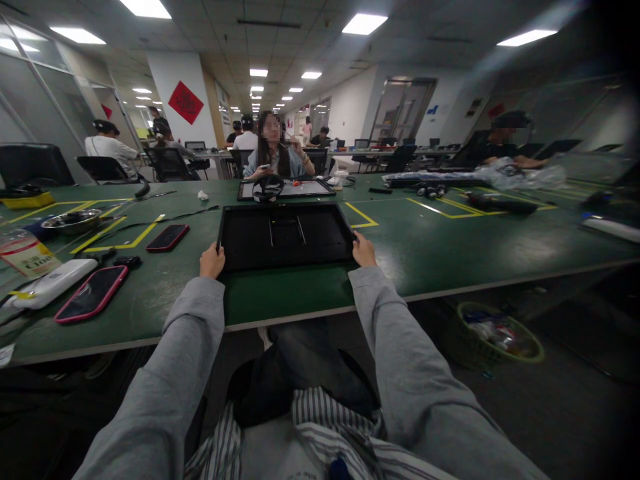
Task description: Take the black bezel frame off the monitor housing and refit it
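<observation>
A wide black rectangular tray-like panel [320, 248] with a raised rim is at the near side of the green table. Two thin silvery strips run across its middle, beside a darker recess. My left hand [213, 261] grips its left edge, fingers curled round the rim. At the opposite edge my right hand [364, 251] holds it the same way, thumb on top. Whether the panel's underside touches the table, I cannot tell.
Left on the green table [430, 257] lie two red-cased phones [93, 294] [169, 238], a white device [55, 283] and a metal bowl [75, 221]. Behind the panel are a black headset-like ring [268, 189] and a framed board [315, 189]. A person [273, 157] sits opposite. A basket [495, 333] stands below right.
</observation>
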Demonstrator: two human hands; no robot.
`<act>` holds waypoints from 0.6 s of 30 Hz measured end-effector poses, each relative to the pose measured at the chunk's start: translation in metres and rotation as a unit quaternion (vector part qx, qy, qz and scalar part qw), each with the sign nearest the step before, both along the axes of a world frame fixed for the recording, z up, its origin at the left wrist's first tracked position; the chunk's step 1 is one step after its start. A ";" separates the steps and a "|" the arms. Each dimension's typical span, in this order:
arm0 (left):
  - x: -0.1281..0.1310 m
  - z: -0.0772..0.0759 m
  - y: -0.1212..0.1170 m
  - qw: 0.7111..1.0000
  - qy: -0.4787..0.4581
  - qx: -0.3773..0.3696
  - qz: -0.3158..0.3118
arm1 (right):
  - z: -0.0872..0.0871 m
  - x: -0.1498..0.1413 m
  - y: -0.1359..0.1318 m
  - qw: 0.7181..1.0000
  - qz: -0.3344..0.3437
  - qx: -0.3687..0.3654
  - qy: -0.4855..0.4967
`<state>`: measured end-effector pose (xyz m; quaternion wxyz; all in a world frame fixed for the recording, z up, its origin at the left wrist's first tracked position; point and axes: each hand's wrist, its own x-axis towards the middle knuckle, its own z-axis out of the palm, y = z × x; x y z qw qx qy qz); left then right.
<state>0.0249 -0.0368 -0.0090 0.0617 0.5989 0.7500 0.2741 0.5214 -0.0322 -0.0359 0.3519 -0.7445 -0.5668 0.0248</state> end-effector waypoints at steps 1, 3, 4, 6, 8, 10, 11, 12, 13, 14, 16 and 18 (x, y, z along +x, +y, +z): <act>0.000 -0.001 0.000 1.000 0.001 0.000 0.001 | 0.000 0.000 0.000 1.000 0.001 0.002 -0.001; 0.001 -0.002 -0.001 1.000 0.001 0.000 0.003 | 0.000 0.000 0.001 1.000 0.003 0.007 -0.002; 0.001 -0.002 -0.001 1.000 0.001 0.001 0.004 | 0.000 0.000 0.001 1.000 0.003 0.008 -0.002; 0.001 -0.003 -0.001 1.000 0.000 0.001 0.007 | 0.000 0.000 0.000 1.000 -0.002 0.009 -0.002; 0.000 -0.003 -0.001 1.000 -0.003 0.000 0.014 | 0.001 -0.002 0.000 1.000 -0.014 0.009 -0.001; 0.001 -0.002 -0.001 1.000 -0.007 -0.004 0.024 | 0.002 -0.003 -0.001 1.000 -0.022 0.007 0.002; 0.001 -0.002 -0.002 1.000 -0.009 -0.006 0.029 | 0.003 -0.004 -0.001 1.000 -0.023 0.005 0.004; 0.002 -0.001 -0.002 0.999 -0.010 -0.009 0.033 | 0.003 -0.004 -0.002 1.000 -0.023 0.001 0.007; 0.003 -0.001 -0.003 0.999 -0.012 -0.011 0.038 | 0.004 -0.005 -0.002 1.000 -0.024 -0.003 0.010; 0.004 0.000 -0.004 0.999 -0.013 -0.013 0.044 | 0.004 -0.005 -0.003 1.000 -0.027 -0.008 0.010; 0.007 0.001 -0.007 0.998 -0.014 -0.018 0.055 | 0.005 -0.007 -0.004 0.999 -0.036 -0.018 0.000; 0.010 0.002 -0.009 0.998 -0.011 -0.022 0.063 | 0.006 -0.009 -0.005 0.998 -0.046 -0.026 -0.020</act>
